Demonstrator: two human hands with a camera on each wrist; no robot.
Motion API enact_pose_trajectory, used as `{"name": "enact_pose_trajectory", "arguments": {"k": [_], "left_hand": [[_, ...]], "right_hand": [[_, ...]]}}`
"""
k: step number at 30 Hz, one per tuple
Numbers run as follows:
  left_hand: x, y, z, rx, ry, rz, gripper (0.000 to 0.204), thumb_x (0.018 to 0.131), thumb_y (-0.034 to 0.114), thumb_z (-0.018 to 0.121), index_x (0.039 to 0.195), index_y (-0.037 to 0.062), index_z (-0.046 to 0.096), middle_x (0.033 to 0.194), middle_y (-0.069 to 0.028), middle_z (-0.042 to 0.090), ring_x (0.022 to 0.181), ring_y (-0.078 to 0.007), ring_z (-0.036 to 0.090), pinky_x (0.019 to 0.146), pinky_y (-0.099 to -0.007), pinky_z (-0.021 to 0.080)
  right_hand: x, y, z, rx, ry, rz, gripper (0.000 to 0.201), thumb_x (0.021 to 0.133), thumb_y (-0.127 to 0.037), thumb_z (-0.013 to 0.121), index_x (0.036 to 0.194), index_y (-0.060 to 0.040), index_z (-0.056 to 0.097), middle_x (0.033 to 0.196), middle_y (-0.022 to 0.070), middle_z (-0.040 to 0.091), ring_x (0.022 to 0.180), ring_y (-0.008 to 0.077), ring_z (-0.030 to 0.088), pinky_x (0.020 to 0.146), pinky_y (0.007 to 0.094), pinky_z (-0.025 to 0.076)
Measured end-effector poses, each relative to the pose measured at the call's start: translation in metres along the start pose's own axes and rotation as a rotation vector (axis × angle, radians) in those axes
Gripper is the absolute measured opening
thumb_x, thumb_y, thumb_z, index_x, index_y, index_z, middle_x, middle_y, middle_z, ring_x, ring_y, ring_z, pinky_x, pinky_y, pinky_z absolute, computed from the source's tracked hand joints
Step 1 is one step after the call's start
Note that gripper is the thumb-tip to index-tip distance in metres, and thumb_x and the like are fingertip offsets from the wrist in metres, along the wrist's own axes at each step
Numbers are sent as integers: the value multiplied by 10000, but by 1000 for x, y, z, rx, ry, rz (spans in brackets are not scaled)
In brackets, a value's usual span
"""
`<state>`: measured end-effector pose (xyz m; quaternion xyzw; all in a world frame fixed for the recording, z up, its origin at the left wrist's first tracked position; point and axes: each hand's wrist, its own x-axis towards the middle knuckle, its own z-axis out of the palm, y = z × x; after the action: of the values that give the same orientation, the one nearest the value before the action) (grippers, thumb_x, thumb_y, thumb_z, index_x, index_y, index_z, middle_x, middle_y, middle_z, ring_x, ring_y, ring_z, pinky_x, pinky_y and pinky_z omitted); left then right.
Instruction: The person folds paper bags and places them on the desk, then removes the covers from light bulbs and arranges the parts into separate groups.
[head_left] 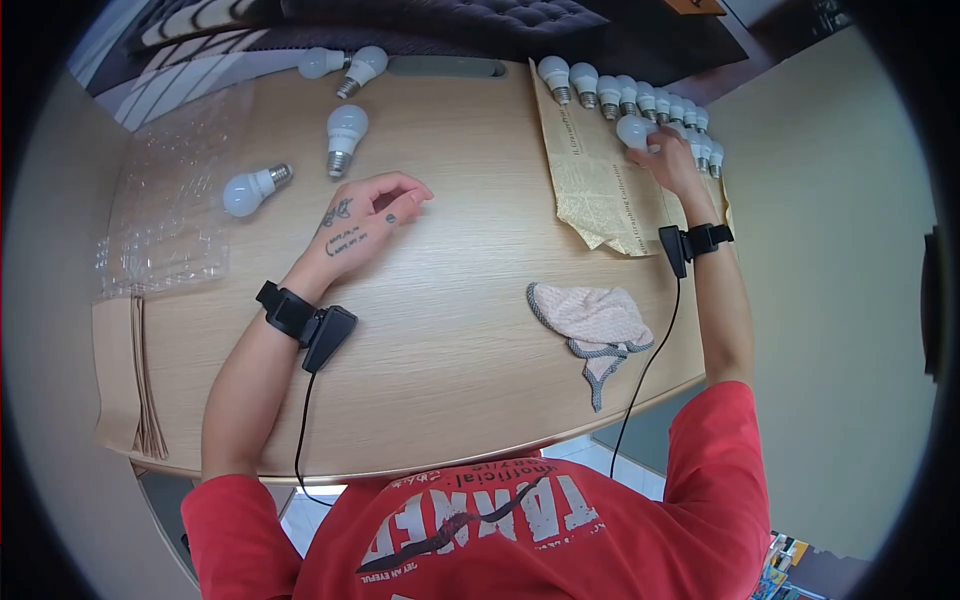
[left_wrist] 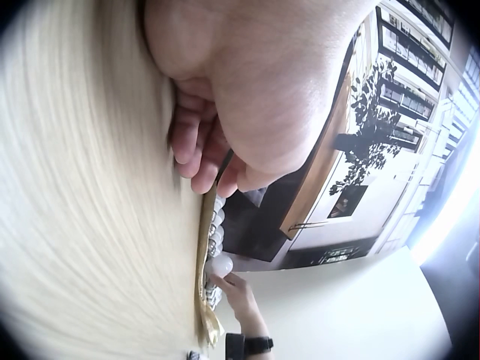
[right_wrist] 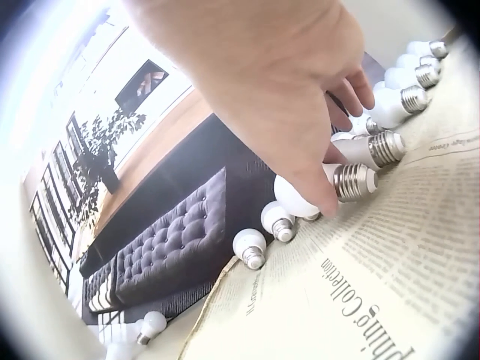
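Observation:
My right hand (head_left: 676, 162) pinches a white light bulb (head_left: 634, 131) between thumb and fingers, over the right part of a newspaper-print sheet (head_left: 592, 190). In the right wrist view the bulb's metal screw base (right_wrist: 355, 182) points toward the right, past the thumb. Several more bulbs (head_left: 609, 92) lie in a line along the far edge of that sheet, and a second cluster is partly hidden behind the hand. My left hand (head_left: 365, 220) rests on the wooden table, fingers loosely curled, holding nothing. Nearest to it is a loose bulb (head_left: 347, 130) lying just beyond.
Another loose bulb (head_left: 250, 192) lies left of the left hand, and two more (head_left: 364, 68) sit at the back edge. Clear plastic packaging (head_left: 165, 210) and brown paper bags (head_left: 118, 370) occupy the left side. A pink cloth (head_left: 595, 315) with grey trim lies front right.

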<state>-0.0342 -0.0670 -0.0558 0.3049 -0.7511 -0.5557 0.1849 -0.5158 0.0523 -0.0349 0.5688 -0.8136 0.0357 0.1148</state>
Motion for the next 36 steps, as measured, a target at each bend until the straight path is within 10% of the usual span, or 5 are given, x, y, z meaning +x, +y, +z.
{"name": "enact_pose_trajectory", "arguments": {"k": [12, 36], "left_hand": [[1, -2, 1, -1, -3, 12, 277, 1026, 334, 577, 1076, 105, 724, 840, 27, 648, 793, -57, 560, 667, -221, 439], [1, 0, 0, 4, -2, -15, 280, 1003, 311, 593, 1089, 78, 725, 886, -8, 691, 797, -95, 613, 781, -262, 476]], "right_hand": [[3, 1, 0, 29, -245, 288, 532, 823, -544, 670, 993, -47, 754, 1046, 236, 710, 1037, 368, 661, 893, 470, 516], [2, -8, 9, -144, 67, 337, 586, 800, -534, 715, 1063, -11, 725, 1183, 229, 655, 1136, 434, 575, 958, 497, 495]]}}
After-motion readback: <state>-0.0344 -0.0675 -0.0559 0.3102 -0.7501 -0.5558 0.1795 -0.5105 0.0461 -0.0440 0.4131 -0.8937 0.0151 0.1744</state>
